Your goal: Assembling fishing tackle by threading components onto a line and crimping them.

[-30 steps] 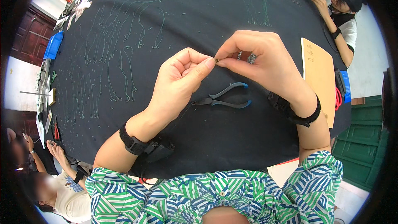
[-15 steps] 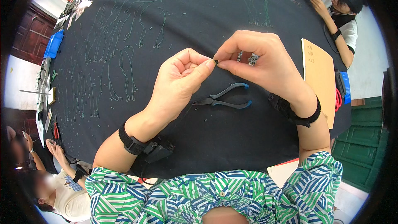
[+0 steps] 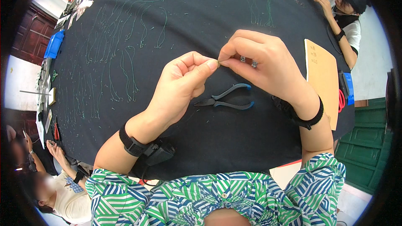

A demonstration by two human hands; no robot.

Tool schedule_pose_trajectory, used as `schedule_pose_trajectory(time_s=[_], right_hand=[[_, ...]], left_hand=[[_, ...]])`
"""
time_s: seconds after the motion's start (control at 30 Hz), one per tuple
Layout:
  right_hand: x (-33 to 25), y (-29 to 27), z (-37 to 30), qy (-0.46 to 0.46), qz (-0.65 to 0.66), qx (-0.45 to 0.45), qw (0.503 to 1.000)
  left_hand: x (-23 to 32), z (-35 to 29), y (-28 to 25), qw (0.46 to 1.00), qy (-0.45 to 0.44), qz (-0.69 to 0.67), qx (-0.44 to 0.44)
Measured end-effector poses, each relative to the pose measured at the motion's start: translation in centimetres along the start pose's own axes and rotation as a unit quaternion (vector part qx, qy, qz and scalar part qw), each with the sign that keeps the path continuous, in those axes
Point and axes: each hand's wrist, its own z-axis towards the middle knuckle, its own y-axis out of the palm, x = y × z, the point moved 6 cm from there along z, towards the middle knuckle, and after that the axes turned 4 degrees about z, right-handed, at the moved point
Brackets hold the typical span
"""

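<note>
At frame centre, left hand (image 3: 182, 86) and right hand (image 3: 261, 65) pinch one tiny, barely discernible piece (image 3: 219, 62); one pair of pliers (image 3: 228, 99) lies below.

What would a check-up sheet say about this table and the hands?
Surface: round table under a black cloth, with thin green wires spread over its far half.
Job's things: a short, thin piece pinched between both hands; too small to tell what it is.
Clutter: blue-handled pliers lying under the hands; tan folder on the right; blue tray at the left edge.
Hands: left hand and right hand meet fingertip to fingertip above the pliers, each with a black wristband.
Cables: one dark cable by the folder.
Surroundings: other people sit around the table; green cabinet at right.
</note>
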Motion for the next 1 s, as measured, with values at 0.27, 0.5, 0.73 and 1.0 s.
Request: schedule_pose_trajectory(time_s=[0.27,0.5,0.73,1.0], right_hand=[[-0.15,0.0,0.04,-0.023,-0.021,-0.015,0.999],[-0.19,0.08,-0.01,-0.03,-0.034,-0.014,0.999],[0.06,-0.1,-0.03,-0.009,0.006,-0.006,1.0],[0.7,-0.11,0.08,0.061,0.085,-0.01,0.994]], left_hand=[[-0.04,0.1,-0.04,1.0,-0.012,-0.008,-0.015],[0.1,0.05,-0.16,1.0,0.002,0.032,-0.001],[0.34,0.02,-0.23,0.999,0.021,0.04,0.001],[0.29,-0.02,-0.1,0.999,0.023,0.034,0.003]])
